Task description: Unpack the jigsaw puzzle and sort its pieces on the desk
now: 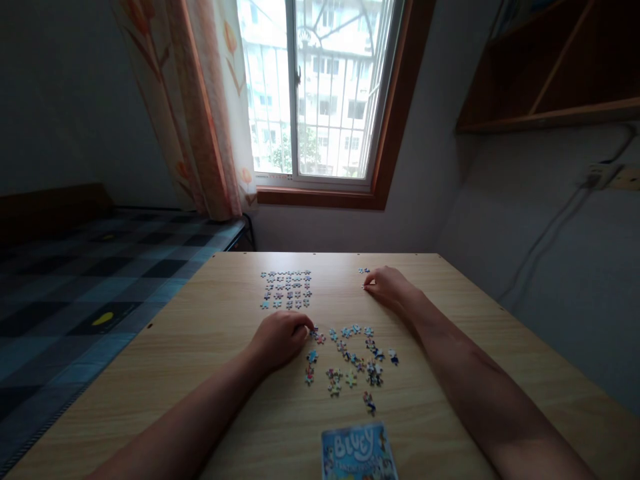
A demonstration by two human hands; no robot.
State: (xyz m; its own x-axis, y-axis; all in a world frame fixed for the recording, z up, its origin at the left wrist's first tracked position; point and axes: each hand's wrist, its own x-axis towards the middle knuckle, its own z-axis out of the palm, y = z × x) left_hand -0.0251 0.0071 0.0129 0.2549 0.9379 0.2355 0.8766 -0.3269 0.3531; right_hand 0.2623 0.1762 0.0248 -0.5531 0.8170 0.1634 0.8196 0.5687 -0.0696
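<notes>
My right hand (390, 285) is at the far right part of the table, its fingertips pinching a small jigsaw puzzle piece (365, 287) at the tabletop. Just beyond it lie a couple of joined or touching pieces (363, 271). My left hand (281, 339) rests low over the table with fingers curled, its thumb and index fingertips closed on a puzzle piece (314, 331) at the left edge of a loose heap. That heap of scattered pieces (351, 379) spreads between my forearms. Beyond my left hand, pieces stand apart in neat rows (289, 288).
A blue puzzle box (357, 450) marked "Bluey" lies at the table's near edge. The wooden table (225, 293) reaches toward a window (330, 100) with a curtain (200, 113). A bed (100, 267) is on the left; a shelf (545, 120) hangs at the upper right.
</notes>
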